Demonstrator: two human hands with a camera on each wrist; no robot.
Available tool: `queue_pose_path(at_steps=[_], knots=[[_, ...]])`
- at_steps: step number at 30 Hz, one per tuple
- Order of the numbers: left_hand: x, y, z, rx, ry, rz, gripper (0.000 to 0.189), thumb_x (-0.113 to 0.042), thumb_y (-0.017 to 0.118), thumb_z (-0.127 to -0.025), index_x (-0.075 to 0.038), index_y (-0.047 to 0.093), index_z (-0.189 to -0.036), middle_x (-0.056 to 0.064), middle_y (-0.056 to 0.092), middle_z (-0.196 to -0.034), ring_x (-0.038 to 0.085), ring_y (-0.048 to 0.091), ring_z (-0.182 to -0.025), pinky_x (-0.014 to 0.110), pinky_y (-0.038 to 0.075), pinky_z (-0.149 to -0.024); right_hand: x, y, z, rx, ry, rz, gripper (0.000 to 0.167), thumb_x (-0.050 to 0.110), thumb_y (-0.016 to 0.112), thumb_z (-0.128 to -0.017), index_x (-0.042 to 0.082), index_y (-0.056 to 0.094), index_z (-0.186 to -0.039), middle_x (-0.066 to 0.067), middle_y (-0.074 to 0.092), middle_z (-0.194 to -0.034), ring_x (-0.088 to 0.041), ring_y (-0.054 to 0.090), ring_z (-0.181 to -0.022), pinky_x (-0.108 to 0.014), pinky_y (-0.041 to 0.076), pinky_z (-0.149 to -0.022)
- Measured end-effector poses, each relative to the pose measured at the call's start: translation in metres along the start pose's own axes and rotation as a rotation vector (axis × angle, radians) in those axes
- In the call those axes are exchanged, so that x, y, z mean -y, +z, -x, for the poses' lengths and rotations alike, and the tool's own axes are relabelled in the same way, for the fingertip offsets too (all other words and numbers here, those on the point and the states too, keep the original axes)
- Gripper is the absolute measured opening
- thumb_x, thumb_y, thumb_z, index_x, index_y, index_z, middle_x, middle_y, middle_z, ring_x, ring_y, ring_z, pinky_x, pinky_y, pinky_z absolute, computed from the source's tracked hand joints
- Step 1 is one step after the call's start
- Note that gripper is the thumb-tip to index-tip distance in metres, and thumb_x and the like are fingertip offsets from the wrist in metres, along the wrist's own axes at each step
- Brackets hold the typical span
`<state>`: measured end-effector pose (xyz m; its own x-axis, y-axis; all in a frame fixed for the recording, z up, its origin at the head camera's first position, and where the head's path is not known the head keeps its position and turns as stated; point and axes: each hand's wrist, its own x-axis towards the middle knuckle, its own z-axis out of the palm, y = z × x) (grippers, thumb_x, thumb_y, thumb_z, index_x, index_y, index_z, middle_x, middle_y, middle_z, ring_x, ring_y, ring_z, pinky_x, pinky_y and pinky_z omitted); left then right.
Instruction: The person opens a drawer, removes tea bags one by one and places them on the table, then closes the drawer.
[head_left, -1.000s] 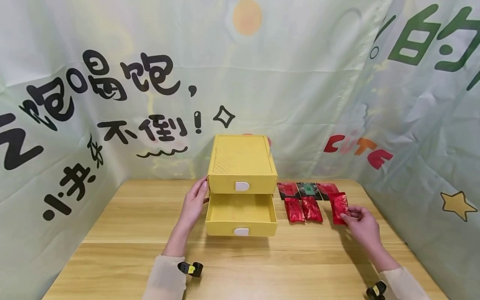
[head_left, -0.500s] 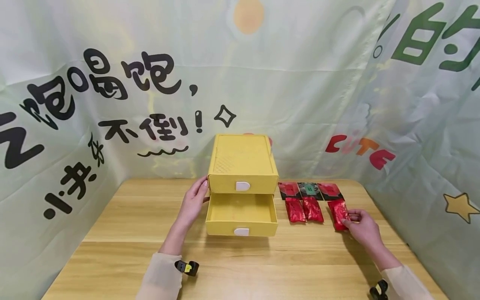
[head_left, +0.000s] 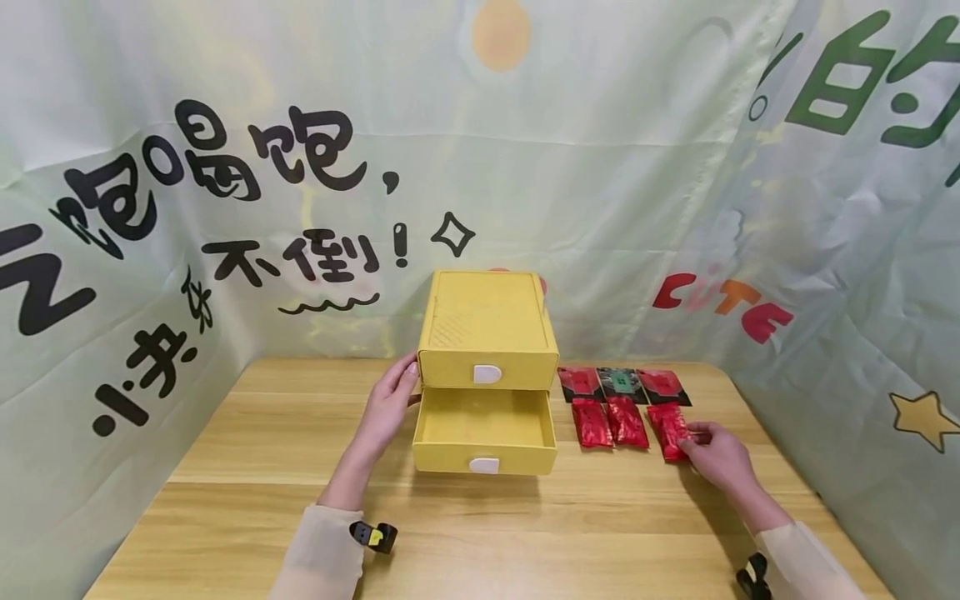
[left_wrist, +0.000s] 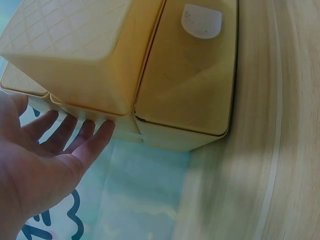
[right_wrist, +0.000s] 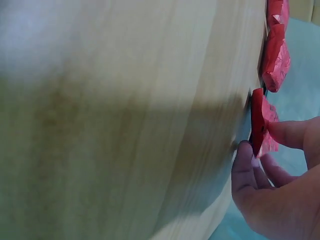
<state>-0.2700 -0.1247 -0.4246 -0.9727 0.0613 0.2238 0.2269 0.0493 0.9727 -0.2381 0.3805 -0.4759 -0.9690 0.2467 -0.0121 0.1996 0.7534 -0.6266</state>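
A yellow two-drawer box (head_left: 491,312) stands mid-table in the head view, its lower drawer (head_left: 483,429) pulled out with nothing inside and its upper drawer closed. My left hand (head_left: 388,404) touches the box's left side, and the left wrist view shows its fingers (left_wrist: 97,142) fairly straight against the edge. To the right of the box, my right hand (head_left: 722,454) pinches a shiny red foil packet (head_left: 667,431) between thumb and fingers, low over the table. Two similar red packets (head_left: 592,423) lie just left of it, side by side.
Behind the red packets, a row of flat packets lies on the wooden table (head_left: 480,533): two red-and-black ones and a green-and-black one (head_left: 621,385) between them. A printed cloth (head_left: 600,167) hangs around the table's back and sides.
My right hand has lowered the red packet towards the table, then shifted it left, nearer the two other red packets. My left hand stays at the box.
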Motion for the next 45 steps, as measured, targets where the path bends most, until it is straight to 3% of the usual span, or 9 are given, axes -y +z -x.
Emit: queue_pose_path(at_steps=[9, 16, 25, 32, 39, 45], knots=[[-0.001, 0.0, 0.0, -0.005, 0.0, -0.016, 0.047, -0.025, 0.045, -0.113, -0.004, 0.046, -0.156, 0.018, 0.047, -0.158, 0.037, 0.051, -0.139, 0.057, 0.052, -0.106, 0.002, 0.005, -0.006, 0.043, 0.001, 0.054, 0.046, 0.018, 0.06, -0.101, -0.019, 0.055, -0.128, -0.037, 0.061, -0.117, -0.042, 0.06, -0.099, -0.05, 0.053, -0.082], [0.001, 0.0, 0.0, -0.013, -0.001, -0.015, 0.048, -0.025, 0.045, -0.113, -0.004, 0.045, -0.156, 0.017, 0.046, -0.159, 0.036, 0.05, -0.139, 0.056, 0.052, -0.107, 0.006, 0.004, -0.01, 0.052, -0.004, 0.073, 0.048, 0.023, 0.06, -0.102, -0.018, 0.056, -0.126, -0.032, 0.065, -0.109, -0.036, 0.061, -0.09, -0.037, 0.049, -0.07], [0.001, 0.001, 0.0, -0.016, -0.002, -0.015, 0.047, -0.026, 0.046, -0.113, -0.004, 0.047, -0.155, 0.018, 0.048, -0.157, 0.037, 0.052, -0.138, 0.058, 0.051, -0.106, 0.011, -0.005, -0.002, 0.015, -0.04, 0.102, 0.057, 0.028, 0.058, -0.103, -0.02, 0.052, -0.133, -0.04, 0.058, -0.126, -0.051, 0.059, -0.109, -0.06, 0.052, -0.089], [0.001, 0.001, 0.0, -0.016, -0.005, -0.017, 0.047, -0.027, 0.046, -0.113, -0.006, 0.046, -0.156, 0.017, 0.047, -0.158, 0.036, 0.052, -0.138, 0.057, 0.051, -0.107, 0.038, -0.001, 0.018, -0.153, -0.205, 0.063, 0.052, 0.029, 0.06, -0.105, -0.014, 0.056, -0.135, -0.036, 0.054, -0.128, -0.051, 0.055, -0.111, -0.063, 0.051, -0.085], [0.002, 0.001, 0.0, -0.007, -0.002, -0.014, 0.048, -0.028, 0.047, -0.113, -0.006, 0.047, -0.156, 0.017, 0.047, -0.159, 0.035, 0.049, -0.141, 0.056, 0.051, -0.108, 0.082, 0.011, 0.042, -0.37, -0.493, -0.03, 0.034, 0.012, 0.072, -0.097, -0.008, 0.066, -0.124, -0.029, 0.06, -0.12, -0.044, 0.057, -0.106, -0.06, 0.048, -0.086], [0.002, 0.001, 0.001, -0.005, -0.002, -0.009, 0.048, -0.028, 0.046, -0.113, -0.006, 0.046, -0.156, 0.017, 0.046, -0.159, 0.036, 0.048, -0.142, 0.057, 0.05, -0.108, 0.114, 0.022, 0.062, -0.436, -0.692, -0.091, 0.033, 0.001, 0.077, -0.09, -0.006, 0.066, -0.121, -0.023, 0.062, -0.121, -0.042, 0.058, -0.112, -0.057, 0.047, -0.091]])
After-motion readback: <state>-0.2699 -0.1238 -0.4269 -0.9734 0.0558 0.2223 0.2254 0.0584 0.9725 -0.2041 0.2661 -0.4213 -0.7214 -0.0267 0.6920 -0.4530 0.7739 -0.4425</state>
